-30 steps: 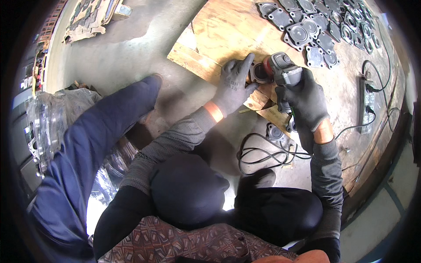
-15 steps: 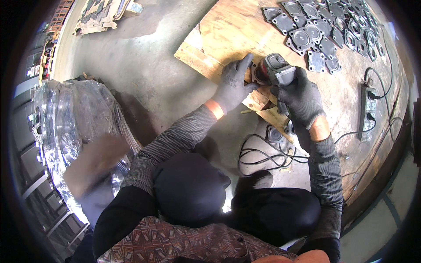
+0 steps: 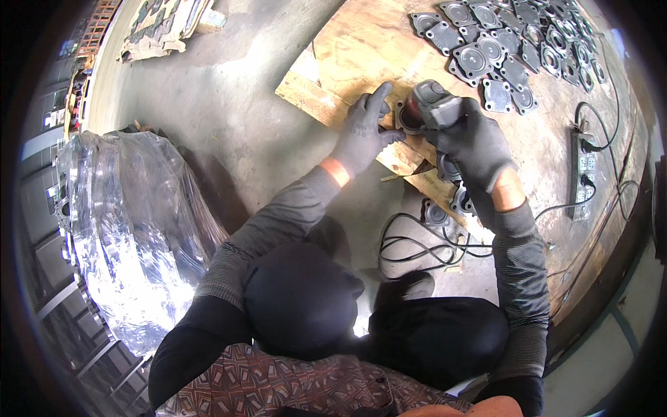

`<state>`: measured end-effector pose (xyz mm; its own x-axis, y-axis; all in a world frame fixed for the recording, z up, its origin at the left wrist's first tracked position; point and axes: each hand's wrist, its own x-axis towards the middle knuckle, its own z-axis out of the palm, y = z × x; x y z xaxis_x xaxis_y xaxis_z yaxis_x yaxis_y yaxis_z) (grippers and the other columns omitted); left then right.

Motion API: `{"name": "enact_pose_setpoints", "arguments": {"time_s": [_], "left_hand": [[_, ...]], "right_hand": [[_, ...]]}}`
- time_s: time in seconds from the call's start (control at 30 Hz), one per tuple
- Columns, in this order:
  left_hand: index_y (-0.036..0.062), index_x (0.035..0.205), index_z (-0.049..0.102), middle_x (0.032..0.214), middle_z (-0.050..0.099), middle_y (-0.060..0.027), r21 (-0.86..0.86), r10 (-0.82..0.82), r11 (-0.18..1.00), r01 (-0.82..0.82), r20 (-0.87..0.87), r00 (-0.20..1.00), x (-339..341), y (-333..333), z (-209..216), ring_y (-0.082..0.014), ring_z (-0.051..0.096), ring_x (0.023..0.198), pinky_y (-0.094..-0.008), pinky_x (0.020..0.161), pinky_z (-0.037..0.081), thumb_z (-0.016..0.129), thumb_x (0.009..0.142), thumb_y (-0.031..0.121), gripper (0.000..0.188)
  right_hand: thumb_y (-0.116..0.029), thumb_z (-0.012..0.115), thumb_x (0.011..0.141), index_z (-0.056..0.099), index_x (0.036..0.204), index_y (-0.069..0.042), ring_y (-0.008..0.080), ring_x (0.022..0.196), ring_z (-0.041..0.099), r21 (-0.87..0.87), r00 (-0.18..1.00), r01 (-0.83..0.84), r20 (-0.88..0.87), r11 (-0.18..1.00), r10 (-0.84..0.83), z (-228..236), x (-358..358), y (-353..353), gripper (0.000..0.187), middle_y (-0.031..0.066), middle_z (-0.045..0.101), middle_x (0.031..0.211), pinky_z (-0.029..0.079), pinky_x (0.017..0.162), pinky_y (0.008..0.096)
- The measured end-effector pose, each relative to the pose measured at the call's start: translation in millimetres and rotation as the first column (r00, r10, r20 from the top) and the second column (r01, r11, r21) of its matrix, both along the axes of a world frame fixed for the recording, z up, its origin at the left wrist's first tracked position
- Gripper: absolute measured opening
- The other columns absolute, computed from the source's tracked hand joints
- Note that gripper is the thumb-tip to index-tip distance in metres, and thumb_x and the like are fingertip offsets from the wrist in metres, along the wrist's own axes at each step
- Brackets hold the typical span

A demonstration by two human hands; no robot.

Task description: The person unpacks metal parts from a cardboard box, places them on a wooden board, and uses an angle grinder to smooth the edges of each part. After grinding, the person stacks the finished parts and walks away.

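Note:
My right hand (image 3: 479, 142), in a dark grey glove, is closed around a handheld power tool (image 3: 434, 104) with a grey housing and a red part near its working end. That end is over a dark metal flange plate (image 3: 401, 115) on the wooden board, and it hides much of the plate. To the left of the plate is my left hand (image 3: 363, 132), gloved too, thumb and forefinger spread apart. Its thumb tip is close to the plate's lower edge; whether it touches, I cannot tell. Another round metal part (image 3: 448, 167) shows below my right hand.
Many metal flange plates (image 3: 474, 61) lie piled on the wooden table (image 3: 361, 48) at the far right. A power strip (image 3: 582, 174) with plugged cables is at right. A black cable (image 3: 410, 260) coils by the floor. A plastic-wrapped stack (image 3: 132, 208) stands at left.
The tool and my right hand have shifted and tilted slightly over the plate, uncovering more of it. My left hand has edged left. A blurred brown shape at lower left has gone.

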<state>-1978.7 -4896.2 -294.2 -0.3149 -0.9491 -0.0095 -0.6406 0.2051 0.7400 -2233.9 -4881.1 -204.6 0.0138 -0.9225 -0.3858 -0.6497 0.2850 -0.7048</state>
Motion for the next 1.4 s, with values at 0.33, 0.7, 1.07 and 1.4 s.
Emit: {"name": "enact_pose_setpoints", "arguments": {"time_s": [0.33,0.7,1.07,1.4], "left_hand": [[0.0136,0.171,0.041,0.125,0.065,-0.0151,-0.014,-0.022,1.000,0.022,0.007,1.000,1.5,-1.3,1.8,-0.0328,0.064,0.117,-0.0461,0.104,0.055,0.099,0.081,0.017,0.107],[0.0125,0.167,0.043,0.127,0.068,-0.0181,-0.029,-0.087,0.996,0.089,0.045,0.995,1.2,-9.9,2.9,-0.0391,0.067,0.119,-0.0514,0.107,0.053,0.098,0.081,0.020,0.103],[0.0103,0.163,0.052,0.153,0.060,-0.0174,-0.221,-0.276,0.920,0.322,0.215,0.937,6.8,-22.3,8.8,-0.0361,0.057,0.143,-0.0489,0.119,0.047,0.093,0.084,0.028,0.091],[0.0081,0.164,0.050,0.152,0.056,-0.0192,-0.358,-0.383,0.837,0.414,0.157,0.910,5.5,-32.2,19.2,-0.0382,0.055,0.140,-0.0500,0.122,0.045,0.094,0.085,0.022,0.092]], "right_hand": [[-0.038,0.093,0.081,0.066,0.129,-0.001,0.0327,0.106,0.082,-0.094,0.973,0.205,0.129,0.974,-0.192,18.3,-29.1,55.5,0.066,0.0207,0.082,0.114,0.063,0.092,0.0437],[-0.036,0.094,0.081,0.065,0.129,0.002,0.0380,0.110,0.081,-0.043,0.992,0.118,0.052,0.992,-0.116,3.7,-2.1,23.9,0.068,0.0251,0.082,0.115,0.062,0.096,0.0455],[-0.017,0.080,0.101,0.064,0.136,-0.001,0.0151,0.082,0.072,-0.018,0.750,0.574,0.413,0.819,-0.517,-1.5,-98.0,148.3,0.042,0.0068,0.073,0.107,0.064,0.069,0.0315],[-0.040,0.076,0.105,0.060,0.140,0.002,0.0204,0.074,0.074,0.115,0.610,0.640,0.526,0.760,-0.593,-11.8,-116.5,172.5,0.057,0.0116,0.072,0.102,0.065,0.062,0.0338]]}}
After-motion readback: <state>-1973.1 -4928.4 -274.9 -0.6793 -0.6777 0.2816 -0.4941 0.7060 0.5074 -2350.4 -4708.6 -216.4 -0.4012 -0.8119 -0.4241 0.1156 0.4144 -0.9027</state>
